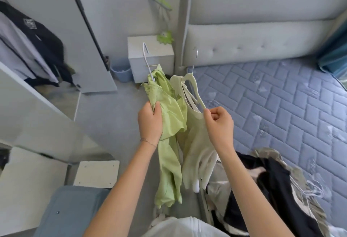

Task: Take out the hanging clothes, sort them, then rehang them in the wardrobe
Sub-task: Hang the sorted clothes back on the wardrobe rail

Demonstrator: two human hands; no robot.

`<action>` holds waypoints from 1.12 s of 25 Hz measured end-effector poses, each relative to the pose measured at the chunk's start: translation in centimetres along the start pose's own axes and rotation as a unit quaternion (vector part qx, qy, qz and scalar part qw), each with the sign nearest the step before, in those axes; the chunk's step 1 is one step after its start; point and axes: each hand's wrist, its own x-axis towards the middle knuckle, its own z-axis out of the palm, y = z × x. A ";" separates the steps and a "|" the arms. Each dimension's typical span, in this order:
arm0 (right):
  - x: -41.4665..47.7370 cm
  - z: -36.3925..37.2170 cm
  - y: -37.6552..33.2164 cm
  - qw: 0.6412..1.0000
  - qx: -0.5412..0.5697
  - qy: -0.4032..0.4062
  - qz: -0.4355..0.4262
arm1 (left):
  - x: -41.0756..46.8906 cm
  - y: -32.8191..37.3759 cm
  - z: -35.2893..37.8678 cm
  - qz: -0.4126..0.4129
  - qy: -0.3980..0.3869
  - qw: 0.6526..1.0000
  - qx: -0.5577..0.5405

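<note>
Sorting of two green garments, held at centre frame over the grey floor. At upper left, dark clothes (28,35) are seen hanging beside the open wardrobe door (88,39), and this is judged to be the rehanging place. The left grip (150,122) is curled round a bunched fold of the bright green garment (169,124), whose white wire hanger (145,56) points up-frame. Just to its right, the pale green top (195,142) is carried on a pale hanger (193,84), whose shoulder end is pinched between thumb and forefinger of the right grip (219,124). For a clean step, the two hooks are best kept apart and untangled. The strap should be seated on the hanger's shoulder before anything is carried to the rail. The bright garment looks thin, crumpled and limp; the pale top appears smoother, perhaps a soft knit. A heap of dark and pale clothes (262,180) lies at lower right on the quilted blue mattress (281,95).
</note>
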 end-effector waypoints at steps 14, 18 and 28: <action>17.0 22.8 -9.0 0.983 0.025 -0.157 -0.091 | 23.3 -3.2 -4.3 -0.038 0.172 0.984 0.033; 22.2 29.4 -11.8 0.961 0.014 -0.254 -0.108 | 29.9 -4.1 -4.6 -0.072 0.261 0.962 0.026; 30.2 45.5 -19.1 0.883 -0.014 -0.428 -0.190 | 41.4 -6.2 -10.6 -0.129 0.435 0.891 0.029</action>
